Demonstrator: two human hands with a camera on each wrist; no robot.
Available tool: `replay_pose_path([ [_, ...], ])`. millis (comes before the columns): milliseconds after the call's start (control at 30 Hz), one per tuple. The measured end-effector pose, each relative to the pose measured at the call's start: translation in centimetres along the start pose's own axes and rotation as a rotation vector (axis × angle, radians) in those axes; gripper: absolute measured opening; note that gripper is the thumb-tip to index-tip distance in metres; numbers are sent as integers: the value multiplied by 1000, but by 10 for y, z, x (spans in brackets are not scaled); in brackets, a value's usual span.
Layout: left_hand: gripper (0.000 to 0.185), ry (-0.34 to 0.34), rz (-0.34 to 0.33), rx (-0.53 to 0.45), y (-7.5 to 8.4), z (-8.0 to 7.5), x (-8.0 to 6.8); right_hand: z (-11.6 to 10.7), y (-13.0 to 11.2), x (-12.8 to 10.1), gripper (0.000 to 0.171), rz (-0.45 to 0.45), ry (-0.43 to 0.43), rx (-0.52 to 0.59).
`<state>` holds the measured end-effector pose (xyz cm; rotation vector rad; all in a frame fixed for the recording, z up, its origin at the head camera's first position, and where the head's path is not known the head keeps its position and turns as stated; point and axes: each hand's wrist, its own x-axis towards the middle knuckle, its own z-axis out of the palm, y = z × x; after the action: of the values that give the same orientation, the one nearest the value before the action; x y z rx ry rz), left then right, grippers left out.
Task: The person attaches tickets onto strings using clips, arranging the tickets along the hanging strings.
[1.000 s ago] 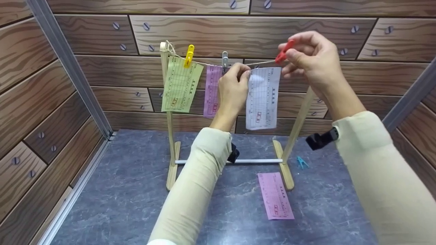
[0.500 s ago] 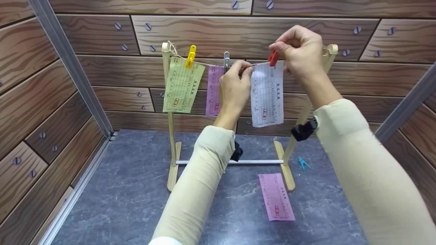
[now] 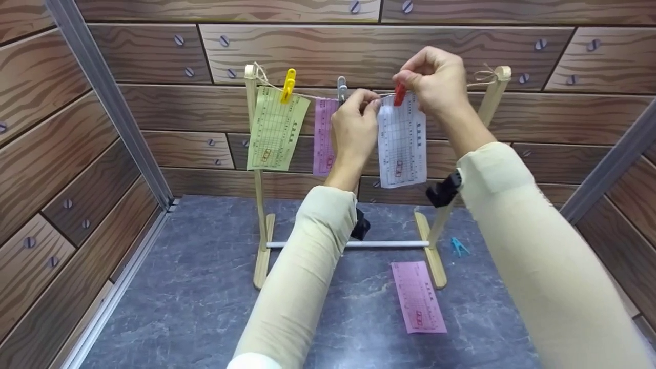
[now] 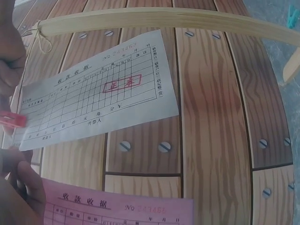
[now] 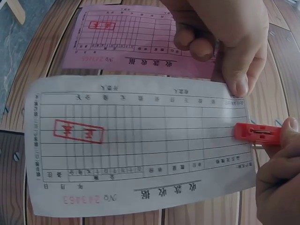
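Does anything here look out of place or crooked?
Yes. A pink slip lies flat on the table and a blue peg lies loose beside the rack's foot, while other slips hang on the string. The green slip hangs slightly tilted.

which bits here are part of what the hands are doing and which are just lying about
In hand:
- white slip, held at the string by the left hand
- red peg, pinched by the right hand

Lying about:
- green slip under a yellow peg
- hung pink slip
- pink slip on the floor
- blue peg
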<state>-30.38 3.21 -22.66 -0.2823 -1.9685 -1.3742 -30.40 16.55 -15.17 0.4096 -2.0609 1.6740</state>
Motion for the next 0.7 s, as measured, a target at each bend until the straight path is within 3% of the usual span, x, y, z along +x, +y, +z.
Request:
replay_pose_path([
  [300, 4, -12, -22, -42, 3, -3, 4, -5, -5, -2, 13, 66, -88, -106],
  [700, 5, -83, -50, -19, 4, -6, 7, -13, -4, -7, 8, 85, -186, -107],
])
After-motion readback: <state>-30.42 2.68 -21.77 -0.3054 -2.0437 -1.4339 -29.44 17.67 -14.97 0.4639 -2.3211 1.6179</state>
